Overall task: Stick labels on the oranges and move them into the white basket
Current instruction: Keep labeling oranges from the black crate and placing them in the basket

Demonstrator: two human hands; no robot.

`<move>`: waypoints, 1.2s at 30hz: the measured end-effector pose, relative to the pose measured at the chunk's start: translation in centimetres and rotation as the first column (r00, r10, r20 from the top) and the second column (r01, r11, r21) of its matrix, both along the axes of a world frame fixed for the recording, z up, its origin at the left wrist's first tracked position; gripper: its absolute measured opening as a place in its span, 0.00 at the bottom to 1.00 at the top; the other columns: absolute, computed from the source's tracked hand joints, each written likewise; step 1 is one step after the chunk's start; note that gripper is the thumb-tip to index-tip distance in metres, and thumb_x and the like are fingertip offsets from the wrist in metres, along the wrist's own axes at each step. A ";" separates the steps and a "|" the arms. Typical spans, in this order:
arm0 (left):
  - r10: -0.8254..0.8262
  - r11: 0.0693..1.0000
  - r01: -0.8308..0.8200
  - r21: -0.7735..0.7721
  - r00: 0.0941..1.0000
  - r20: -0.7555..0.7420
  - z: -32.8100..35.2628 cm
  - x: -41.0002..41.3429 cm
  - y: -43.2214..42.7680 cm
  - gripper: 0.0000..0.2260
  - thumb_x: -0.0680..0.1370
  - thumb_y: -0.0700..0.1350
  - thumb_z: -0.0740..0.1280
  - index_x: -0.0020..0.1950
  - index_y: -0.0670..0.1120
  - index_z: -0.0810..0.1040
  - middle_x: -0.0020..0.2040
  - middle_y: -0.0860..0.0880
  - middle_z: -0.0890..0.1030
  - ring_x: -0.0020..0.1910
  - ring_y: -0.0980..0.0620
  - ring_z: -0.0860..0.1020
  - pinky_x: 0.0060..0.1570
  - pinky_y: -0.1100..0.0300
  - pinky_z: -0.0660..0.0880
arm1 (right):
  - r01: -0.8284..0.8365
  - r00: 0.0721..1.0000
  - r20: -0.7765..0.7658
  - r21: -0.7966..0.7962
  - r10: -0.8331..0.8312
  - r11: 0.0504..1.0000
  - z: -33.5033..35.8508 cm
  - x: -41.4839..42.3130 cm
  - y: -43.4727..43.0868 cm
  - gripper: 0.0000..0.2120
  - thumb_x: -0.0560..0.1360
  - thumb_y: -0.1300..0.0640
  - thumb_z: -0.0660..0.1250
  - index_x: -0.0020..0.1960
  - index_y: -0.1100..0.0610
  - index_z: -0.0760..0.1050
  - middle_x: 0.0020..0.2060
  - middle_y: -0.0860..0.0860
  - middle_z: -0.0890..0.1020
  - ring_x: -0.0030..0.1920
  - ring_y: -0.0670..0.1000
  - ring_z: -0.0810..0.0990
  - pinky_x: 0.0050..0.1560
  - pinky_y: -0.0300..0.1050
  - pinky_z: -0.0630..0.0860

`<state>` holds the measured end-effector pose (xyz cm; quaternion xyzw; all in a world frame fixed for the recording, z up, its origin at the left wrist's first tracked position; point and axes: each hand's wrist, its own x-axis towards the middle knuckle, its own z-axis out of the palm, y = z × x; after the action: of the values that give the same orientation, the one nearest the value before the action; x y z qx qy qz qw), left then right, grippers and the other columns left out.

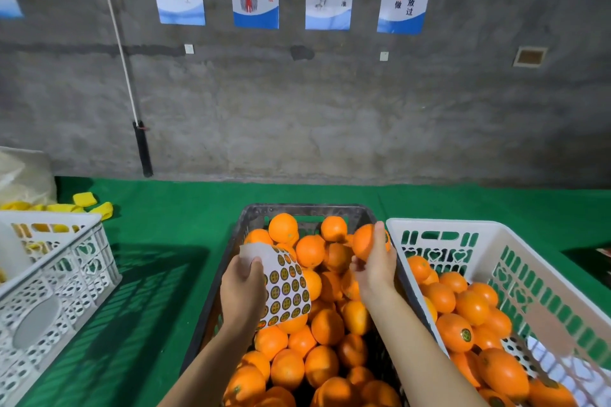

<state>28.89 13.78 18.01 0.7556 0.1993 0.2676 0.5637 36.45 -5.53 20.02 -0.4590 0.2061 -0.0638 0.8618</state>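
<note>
Label sheet point(281, 284) lengthwise away, curled

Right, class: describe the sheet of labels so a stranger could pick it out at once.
Start at the dark crate of oranges in the middle of the green table. Above its left side, the left hand grips a curled white sheet of labels. It alone carries rows of round dark-and-gold stickers.
</note>
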 end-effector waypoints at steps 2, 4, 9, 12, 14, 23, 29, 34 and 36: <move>-0.012 1.000 0.012 -0.005 1.000 -0.001 0.0 -0.1 -0.1 0.14 0.82 0.48 0.63 0.41 0.41 0.67 0.34 0.42 0.68 0.34 0.50 0.66 0.35 0.55 0.63 | 0.020 0.997 0.068 0.217 -0.036 0.976 0.4 -0.1 -0.9 0.23 0.76 0.41 0.71 0.66 0.48 0.69 0.53 0.55 0.78 0.38 0.48 0.75 0.33 0.35 0.76; -0.022 1.000 0.022 -0.009 1.000 0.003 0.1 -0.2 -0.1 0.16 0.82 0.48 0.63 0.42 0.37 0.67 0.35 0.43 0.68 0.34 0.50 0.65 0.35 0.55 0.63 | 0.005 0.996 0.077 0.450 -0.044 0.893 0.3 -0.1 -1.5 0.28 0.75 0.42 0.72 0.69 0.52 0.69 0.60 0.56 0.77 0.45 0.48 0.79 0.42 0.35 0.81; -0.036 0.999 0.036 -0.011 0.999 -0.017 0.3 -0.3 0.0 0.15 0.81 0.47 0.63 0.40 0.40 0.66 0.34 0.43 0.69 0.33 0.49 0.66 0.35 0.55 0.64 | -0.027 0.994 0.093 0.668 -0.048 0.744 0.4 -0.1 -1.5 0.45 0.72 0.27 0.62 0.73 0.62 0.66 0.66 0.59 0.76 0.66 0.59 0.75 0.55 0.51 0.76; -0.038 0.999 0.038 -0.007 0.999 -0.021 0.4 -0.4 0.0 0.15 0.81 0.47 0.64 0.38 0.45 0.64 0.33 0.45 0.67 0.33 0.50 0.65 0.34 0.54 0.63 | 0.002 0.988 0.115 0.649 -0.101 0.761 0.3 0.3 -1.7 0.45 0.73 0.24 0.56 0.74 0.59 0.63 0.66 0.60 0.76 0.64 0.63 0.75 0.58 0.55 0.74; -0.042 0.999 0.042 -0.004 0.999 -0.027 0.5 -0.4 -0.1 0.15 0.81 0.47 0.64 0.37 0.46 0.63 0.32 0.47 0.66 0.32 0.51 0.65 0.34 0.55 0.63 | 0.032 0.985 0.116 0.614 -0.131 0.789 0.4 0.4 -2.1 0.40 0.75 0.26 0.55 0.76 0.54 0.61 0.64 0.62 0.76 0.63 0.66 0.75 0.61 0.59 0.71; -0.174 0.984 0.171 -0.044 0.982 -0.074 0.3 -0.3 -0.4 0.15 0.82 0.47 0.61 0.50 0.34 0.72 0.37 0.35 0.76 0.33 0.45 0.73 0.34 0.52 0.70 | -0.206 0.882 0.148 -0.732 0.447 0.649 -0.7 -2.0 2.8 0.05 0.80 0.52 0.65 0.51 0.49 0.80 0.43 0.45 0.82 0.40 0.45 0.79 0.38 0.39 0.72; -0.252 0.968 0.251 -0.032 0.966 -0.064 0.7 -0.5 -0.6 0.13 0.83 0.45 0.60 0.53 0.35 0.74 0.44 0.32 0.77 0.38 0.42 0.74 0.42 0.43 0.75 | 0.123 0.720 0.074 -0.992 0.690 -0.022 -2.9 -3.3 4.3 0.22 0.81 0.40 0.61 0.72 0.47 0.70 0.65 0.42 0.71 0.65 0.44 0.69 0.64 0.41 0.70; -0.285 0.952 0.275 -0.133 0.957 -0.061 0.8 -0.5 -0.7 0.08 0.83 0.45 0.62 0.48 0.44 0.78 0.43 0.40 0.82 0.41 0.42 0.81 0.44 0.46 0.79 | 0.109 0.724 0.104 -0.993 0.682 0.037 -3.0 -3.2 4.2 0.22 0.80 0.40 0.63 0.71 0.47 0.71 0.64 0.42 0.72 0.65 0.44 0.70 0.65 0.42 0.70; -0.312 0.925 0.292 -0.244 0.949 -0.046 1.0 -0.7 -0.6 0.08 0.82 0.45 0.64 0.46 0.47 0.80 0.41 0.41 0.84 0.38 0.45 0.83 0.39 0.51 0.80 | 0.088 0.724 0.109 -0.994 0.681 0.066 -3.0 -3.2 4.2 0.22 0.80 0.41 0.65 0.71 0.47 0.72 0.63 0.42 0.73 0.64 0.45 0.70 0.65 0.42 0.70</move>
<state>28.22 13.19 19.02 0.7159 0.1342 0.1204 0.6745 33.26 -1.30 16.98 -0.8897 -0.2624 -0.1204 0.3537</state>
